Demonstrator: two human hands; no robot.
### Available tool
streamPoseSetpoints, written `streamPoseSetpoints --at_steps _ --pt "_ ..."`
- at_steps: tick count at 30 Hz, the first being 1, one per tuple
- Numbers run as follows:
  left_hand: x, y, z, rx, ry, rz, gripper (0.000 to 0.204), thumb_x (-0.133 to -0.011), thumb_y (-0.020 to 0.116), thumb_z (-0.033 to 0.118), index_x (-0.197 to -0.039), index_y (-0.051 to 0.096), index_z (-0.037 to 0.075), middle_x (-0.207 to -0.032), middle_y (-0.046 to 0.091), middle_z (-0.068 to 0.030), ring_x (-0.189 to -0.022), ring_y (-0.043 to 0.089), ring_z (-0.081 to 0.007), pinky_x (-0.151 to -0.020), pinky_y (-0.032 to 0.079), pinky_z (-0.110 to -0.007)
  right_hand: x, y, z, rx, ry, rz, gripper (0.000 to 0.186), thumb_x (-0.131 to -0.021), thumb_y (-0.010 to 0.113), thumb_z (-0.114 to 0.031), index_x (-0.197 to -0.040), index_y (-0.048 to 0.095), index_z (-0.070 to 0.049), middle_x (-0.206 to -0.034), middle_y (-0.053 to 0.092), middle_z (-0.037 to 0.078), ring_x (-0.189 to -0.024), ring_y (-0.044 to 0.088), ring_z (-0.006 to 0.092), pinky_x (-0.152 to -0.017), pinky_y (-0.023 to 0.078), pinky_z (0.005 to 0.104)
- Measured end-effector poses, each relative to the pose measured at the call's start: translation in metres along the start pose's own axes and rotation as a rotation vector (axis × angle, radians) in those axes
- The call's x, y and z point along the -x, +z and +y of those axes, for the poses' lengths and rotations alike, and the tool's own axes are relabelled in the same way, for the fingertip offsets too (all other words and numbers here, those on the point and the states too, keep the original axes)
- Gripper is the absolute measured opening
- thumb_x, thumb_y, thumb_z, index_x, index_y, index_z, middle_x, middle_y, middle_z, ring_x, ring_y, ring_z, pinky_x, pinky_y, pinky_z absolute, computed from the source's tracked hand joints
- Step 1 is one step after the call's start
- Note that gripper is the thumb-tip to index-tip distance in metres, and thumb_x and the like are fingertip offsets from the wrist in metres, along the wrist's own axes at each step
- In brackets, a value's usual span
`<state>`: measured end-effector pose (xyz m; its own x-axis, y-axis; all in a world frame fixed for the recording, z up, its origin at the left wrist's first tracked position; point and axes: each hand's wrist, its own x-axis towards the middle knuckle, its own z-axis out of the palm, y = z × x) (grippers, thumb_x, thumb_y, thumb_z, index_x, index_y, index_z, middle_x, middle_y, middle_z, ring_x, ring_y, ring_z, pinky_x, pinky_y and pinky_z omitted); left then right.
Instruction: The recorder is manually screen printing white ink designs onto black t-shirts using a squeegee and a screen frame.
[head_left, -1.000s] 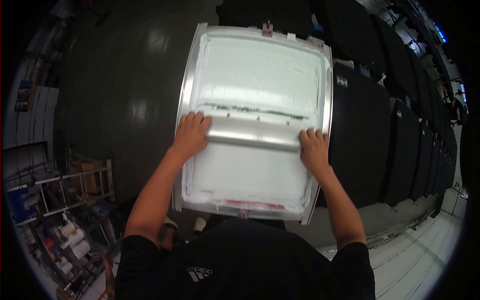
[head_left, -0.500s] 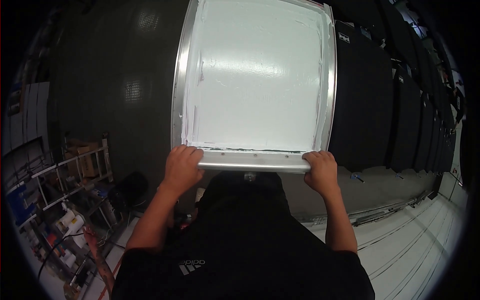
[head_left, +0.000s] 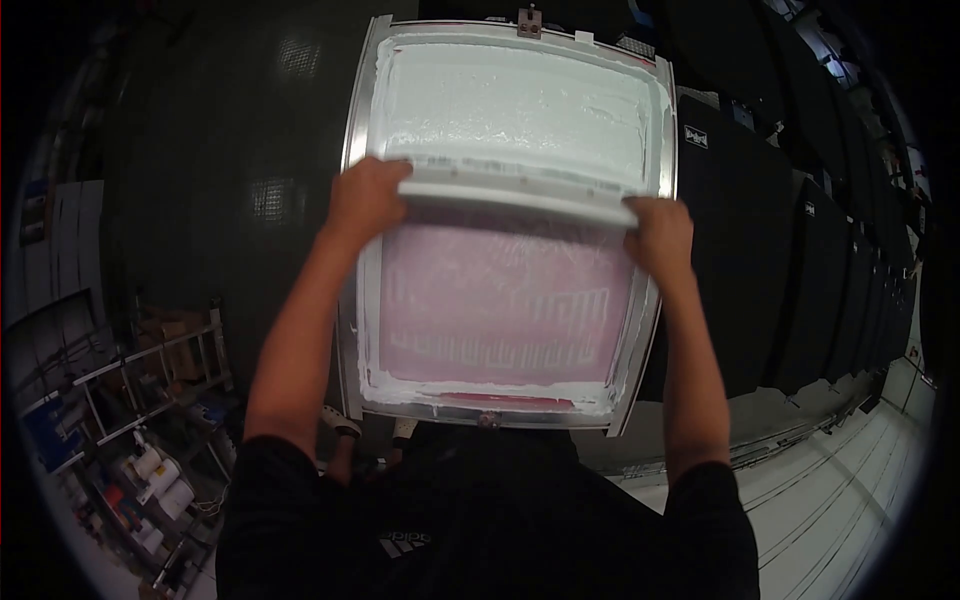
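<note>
A metal-framed printing screen (head_left: 358, 130) lies in front of me. Across its middle stands a long squeegee (head_left: 520, 197), slightly blurred by motion. My left hand (head_left: 370, 195) is closed around the squeegee's left end, and my right hand (head_left: 660, 235) grips its right end. Beyond the squeegee, thick white ink (head_left: 510, 95) covers the screen. On the near side the pinkish mesh (head_left: 490, 290) shows through, with pale line shapes in it. White ink smears run along the frame's inner edges. The squeegee's lower edge is hidden by its holder and blur.
A clamp (head_left: 529, 22) sits at the frame's far edge. To the right, several black boards (head_left: 735, 240) stand in a row. A metal rack (head_left: 150, 365) with boxes and bottles is at the lower left. Dark floor (head_left: 220, 250) lies to the left.
Both hands and the squeegee have moved away from me, from the near end to mid-screen. The near mesh has come into view, and the whole frame appears nearer to me.
</note>
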<state>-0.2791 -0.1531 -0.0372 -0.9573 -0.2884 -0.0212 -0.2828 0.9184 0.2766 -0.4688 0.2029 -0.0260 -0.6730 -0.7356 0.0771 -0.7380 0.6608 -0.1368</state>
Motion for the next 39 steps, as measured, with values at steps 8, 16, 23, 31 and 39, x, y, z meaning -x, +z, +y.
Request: streamPoseSetpoints --at_steps 8,16,23,31,39 --pt "-0.175 -0.034 -0.034 -0.057 0.097 -0.045 0.030 -0.074 0.073 0.037 -0.097 0.075 0.017 -0.092 0.073 -0.0124 -0.087 0.069 -0.0328 -0.078 0.054 -0.044 -0.188 -0.013 0.057 0.106 0.041 -0.298 0.043 -0.073 0.062 -0.015 -0.115 0.071 -0.018 -0.102 0.072 0.015 -0.097 0.068 0.0327 -0.085 0.055 0.0429" --pt "0.086 -0.065 0.024 0.062 0.018 -0.225 0.026 -0.069 0.080 0.014 -0.095 0.075 0.009 -0.085 0.067 -0.0147 -0.081 0.065 -0.0353 -0.076 0.052 -0.042 0.067 -0.087 -0.044 -0.088 0.113 -0.413 0.036 -0.070 0.064 -0.003 -0.105 0.072 -0.008 -0.094 0.065 0.018 -0.093 0.061 0.0365 -0.085 0.049 0.0469" --pt "0.267 -0.025 0.068 0.209 0.072 -0.209 0.031 -0.058 0.073 0.003 -0.087 0.064 0.008 -0.088 0.066 -0.0082 -0.084 0.062 -0.0296 -0.077 0.051 -0.041 0.236 -0.068 -0.098 -0.188 0.085 -0.446 0.036 -0.060 0.063 -0.001 -0.095 0.068 -0.008 -0.088 0.069 0.009 -0.087 0.063 0.0302 -0.094 0.044 0.0459" --pt "0.297 0.015 0.070 0.130 0.101 0.119 0.037 -0.054 0.066 0.002 -0.090 0.067 0.005 -0.093 0.069 -0.0103 -0.088 0.065 -0.0293 -0.078 0.052 -0.042 0.243 -0.048 -0.096 -0.149 0.047 -0.323 0.052 -0.052 0.068 0.001 -0.102 0.064 -0.010 -0.104 0.068 0.007 -0.100 0.062 0.0299 -0.106 0.039 0.0528" --pt "-0.012 0.012 -0.014 0.018 0.011 0.081 0.034 -0.067 0.066 0.011 -0.100 0.072 0.018 -0.085 0.067 -0.0151 -0.085 0.066 -0.0360 -0.073 0.055 -0.047 -0.014 -0.001 0.001 0.037 0.034 -0.091 0.047 -0.060 0.067 -0.002 -0.106 0.071 -0.012 -0.098 0.070 0.013 -0.091 0.064 0.0347 -0.087 0.050 0.0445"
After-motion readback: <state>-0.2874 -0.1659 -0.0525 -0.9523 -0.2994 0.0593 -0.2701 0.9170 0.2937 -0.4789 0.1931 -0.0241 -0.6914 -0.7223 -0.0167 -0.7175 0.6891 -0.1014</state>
